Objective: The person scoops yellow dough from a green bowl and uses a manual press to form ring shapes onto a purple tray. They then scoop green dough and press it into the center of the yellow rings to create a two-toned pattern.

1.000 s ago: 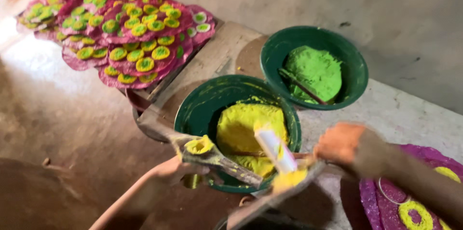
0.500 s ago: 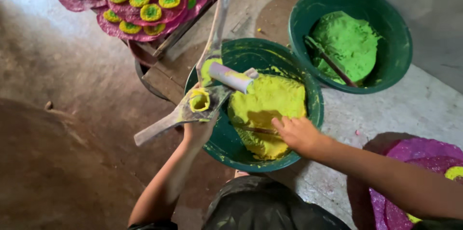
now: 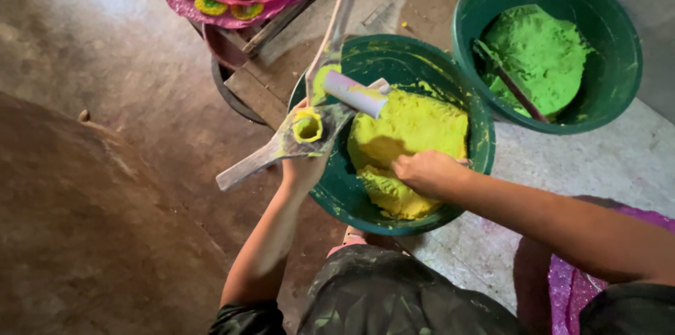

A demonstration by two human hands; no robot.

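Observation:
My left hand [image 3: 304,166] grips a flat wooden mould [image 3: 281,146] with a round ring of yellow dough [image 3: 307,126] on it, plus a long wooden stick [image 3: 336,26] and a pale roller tube [image 3: 355,93], all held over the rim of a green basin [image 3: 478,166]. The basin holds a heap of yellow dough [image 3: 408,138]. My right hand [image 3: 425,171] is pressed down into that yellow dough, its fingers curled into it.
A second green basin [image 3: 626,47] at upper right holds green dough [image 3: 541,54] with a stick in it. A purple tray [image 3: 211,15] of round yellow-green pieces sits at the top. Purple cloth [image 3: 562,286] lies at lower right. Bare dirt floor lies to the left.
The view has dropped closer to the basins. My right hand has moved from beside the tool down into the yellow dough. My left hand has lifted the mould over the basin's rim.

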